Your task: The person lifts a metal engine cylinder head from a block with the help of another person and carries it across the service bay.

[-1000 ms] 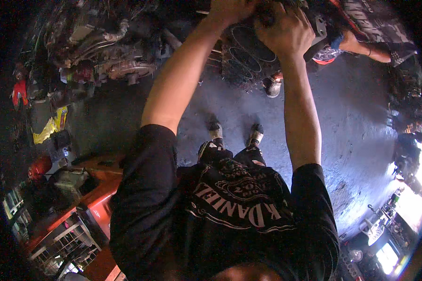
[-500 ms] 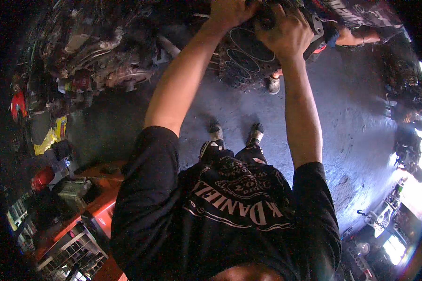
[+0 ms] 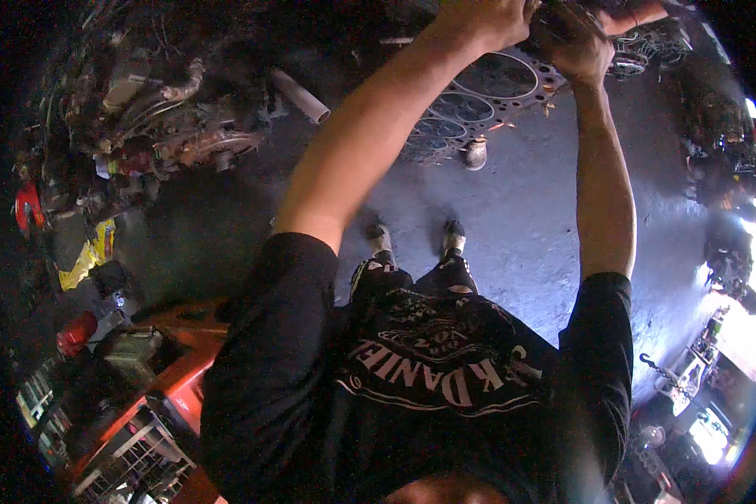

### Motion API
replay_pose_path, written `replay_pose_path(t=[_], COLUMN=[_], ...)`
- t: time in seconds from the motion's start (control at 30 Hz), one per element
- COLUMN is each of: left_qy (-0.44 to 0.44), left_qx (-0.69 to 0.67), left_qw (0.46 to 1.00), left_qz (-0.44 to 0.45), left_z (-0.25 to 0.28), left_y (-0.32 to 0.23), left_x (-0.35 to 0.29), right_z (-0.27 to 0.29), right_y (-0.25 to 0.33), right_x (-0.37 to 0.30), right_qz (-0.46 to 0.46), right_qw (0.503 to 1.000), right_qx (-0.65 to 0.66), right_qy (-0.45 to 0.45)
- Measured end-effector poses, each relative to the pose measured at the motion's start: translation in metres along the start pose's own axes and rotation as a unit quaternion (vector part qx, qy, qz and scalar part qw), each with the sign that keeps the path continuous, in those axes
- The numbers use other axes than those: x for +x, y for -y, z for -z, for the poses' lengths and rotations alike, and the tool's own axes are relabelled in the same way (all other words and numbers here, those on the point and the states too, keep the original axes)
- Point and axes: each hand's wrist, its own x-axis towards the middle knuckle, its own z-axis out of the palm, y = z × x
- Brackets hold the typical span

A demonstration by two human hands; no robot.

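An engine block [image 3: 508,74] with a row of large round cylinder openings and a flat, holed top face lies at the upper middle, partly behind my left forearm. My left hand [image 3: 497,25] reaches over its far end, fingers curled at the top edge of the view. To its right, my right hand [image 3: 586,59] is bent round a dark, bulky part [image 3: 563,23]. That part sits between both hands; its kind is too dark to tell. Another person's forearm [image 3: 638,17] reaches in just beyond my right hand.
Another person's shoe [image 3: 475,154] shows below the block. Metal parts [image 3: 185,84] are heaped at the upper left, near a pale pipe [image 3: 301,97]. An orange machine [image 3: 189,378] stands at the lower left. A chain with a hook [image 3: 676,378] is at the lower right.
Both my hands have moved right, and the dark part lies between them. More of the block's top face shows. The other person's forearm is now closer to my right hand.
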Motion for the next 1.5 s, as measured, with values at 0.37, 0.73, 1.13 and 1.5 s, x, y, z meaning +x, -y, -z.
replay_pose_path(t=[0.37, 0.73, 1.13, 1.5], left_qy=[0.134, 0.127, 0.05, -0.037], left_qx=[0.052, 0.168, 0.198, 0.233], left_qw=[0.99, 0.972, 0.969, 0.966], left_qz=[-0.003, 0.102, 0.14, 0.105], left_z=[0.008, 0.058, 0.099, 0.088], left_y=[-0.072, -0.065, -0.011, 0.025], left_x=[0.014, -0.034, -0.068, -0.083], right_z=[0.025, 0.015, -0.052, -0.036], right_y=[-0.085, -0.01, 0.046, 0.052], right_x=[-0.049, -0.001, 0.02, 0.019], right_qz=[0.034, 0.096, 0.099, 0.088], right_qw=[0.987, 0.963, 0.958, 0.963], right_qx=[0.14, 0.242, 0.224, 0.208], right_qy=[0.075, 0.072, 0.148, 0.145])
